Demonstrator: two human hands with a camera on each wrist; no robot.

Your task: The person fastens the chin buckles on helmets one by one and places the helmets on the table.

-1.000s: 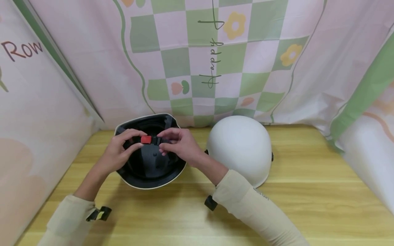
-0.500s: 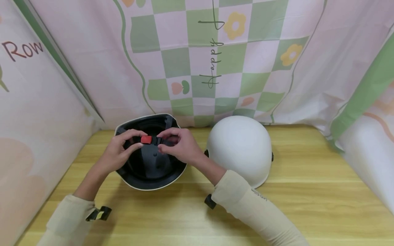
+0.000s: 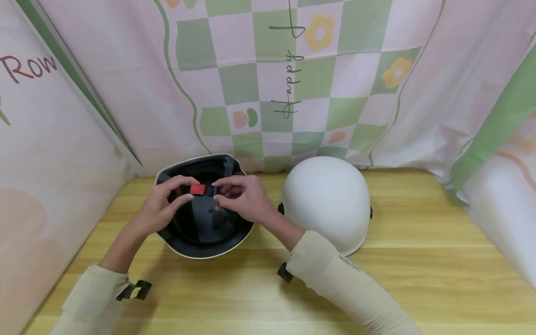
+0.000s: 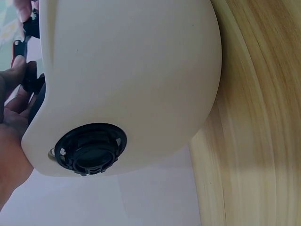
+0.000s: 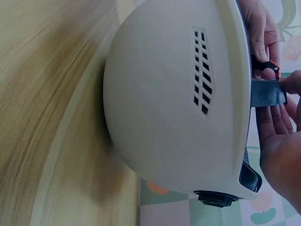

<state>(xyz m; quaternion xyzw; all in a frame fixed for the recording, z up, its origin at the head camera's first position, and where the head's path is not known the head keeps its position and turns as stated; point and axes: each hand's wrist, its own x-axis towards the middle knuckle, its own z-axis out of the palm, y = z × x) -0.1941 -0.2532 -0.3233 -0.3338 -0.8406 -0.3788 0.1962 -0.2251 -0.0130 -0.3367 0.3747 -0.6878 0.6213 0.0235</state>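
Observation:
A white helmet [image 3: 205,225] lies upside down on the table, its black lining facing up. Above its opening, my left hand [image 3: 159,209] pinches the red buckle [image 3: 197,190] of the chin strap between thumb and fingers. My right hand [image 3: 248,200] pinches the black end of the strap [image 3: 215,190] just beside the buckle. In the right wrist view the grey webbing [image 5: 268,93] runs from the helmet's edge to the right fingers. The left wrist view shows a round black knob [image 4: 91,149] on the shell; the left hand is partly hidden there.
A second white helmet [image 3: 326,204] stands dome up to the right, behind the right forearm. The wooden table [image 3: 217,298] meets a patterned curtain [image 3: 276,83] at the back, with more cloth at both sides.
The right hand's fingers have shifted slightly left along the strap, closer to the red buckle. The left hand keeps its pinch; both helmets stay in place.

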